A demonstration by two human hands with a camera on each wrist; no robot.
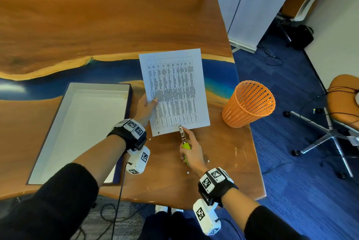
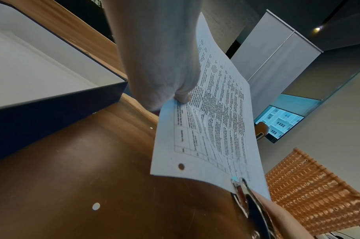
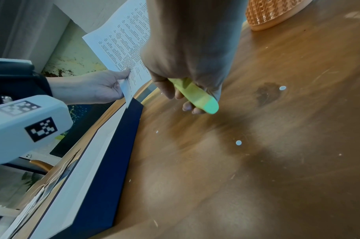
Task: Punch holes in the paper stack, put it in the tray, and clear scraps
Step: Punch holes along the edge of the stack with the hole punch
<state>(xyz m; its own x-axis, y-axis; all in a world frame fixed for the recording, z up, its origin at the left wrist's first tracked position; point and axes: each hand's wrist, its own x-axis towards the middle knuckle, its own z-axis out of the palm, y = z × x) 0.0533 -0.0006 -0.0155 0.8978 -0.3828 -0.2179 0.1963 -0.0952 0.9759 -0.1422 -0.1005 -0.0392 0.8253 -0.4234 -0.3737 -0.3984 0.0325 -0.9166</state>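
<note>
A printed paper stack point(image 1: 174, 88) is held above the wooden table, pinched at its left edge by my left hand point(image 1: 147, 105). One hole point(image 2: 181, 166) shows near its lower left corner. My right hand point(image 1: 191, 150) grips a hole punch point(image 1: 183, 140) with green handles point(image 3: 197, 95); its metal head point(image 2: 239, 190) clamps the stack's near edge at the middle. Small white paper dots lie on the table point(image 1: 188, 172), point(image 3: 238, 142). The white-lined dark tray point(image 1: 81, 123) sits to the left, with nothing in it.
An orange mesh bin point(image 1: 249, 103) stands at the table's right edge. Beyond that edge are blue carpet, office chairs point(image 1: 330, 135) and cables. The far half of the table point(image 1: 97, 26) is bare wood.
</note>
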